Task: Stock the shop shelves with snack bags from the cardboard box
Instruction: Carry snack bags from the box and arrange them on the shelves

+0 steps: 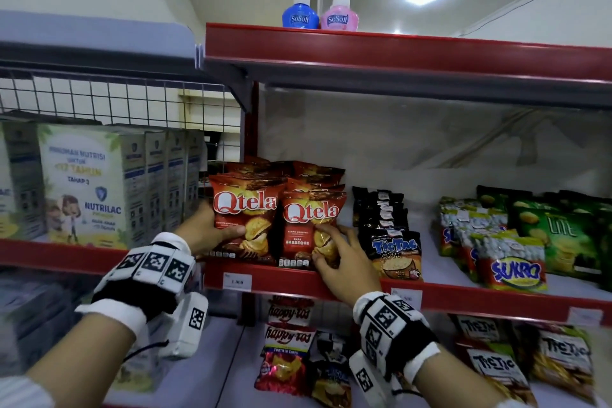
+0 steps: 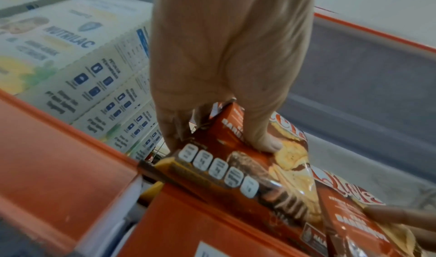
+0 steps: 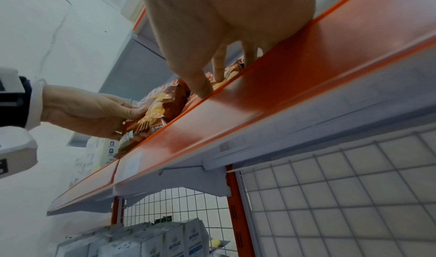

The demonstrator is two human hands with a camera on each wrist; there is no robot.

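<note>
Two red Qtela snack bags stand upright side by side at the front of the red-edged middle shelf (image 1: 281, 278), with more Qtela bags stacked behind them. My left hand (image 1: 225, 228) grips the left Qtela bag (image 1: 246, 209) at its lower left, thumb on the front and fingers behind; the left wrist view shows the same hold (image 2: 219, 141) on that bag (image 2: 235, 167). My right hand (image 1: 331, 242) rests its spread, fairly straight fingers on the lower right front of the right Qtela bag (image 1: 306, 219). The cardboard box is out of view.
Nutrilac cartons (image 1: 86, 182) fill the shelf to the left, behind a wire mesh divider. Right of the Qtela row lie Tic Tac bags (image 1: 394, 248), Sukro bags (image 1: 510, 262) and green bags (image 1: 563, 232). Happy Tos bags (image 1: 288, 351) sit below, two bottles (image 1: 301, 10) on top.
</note>
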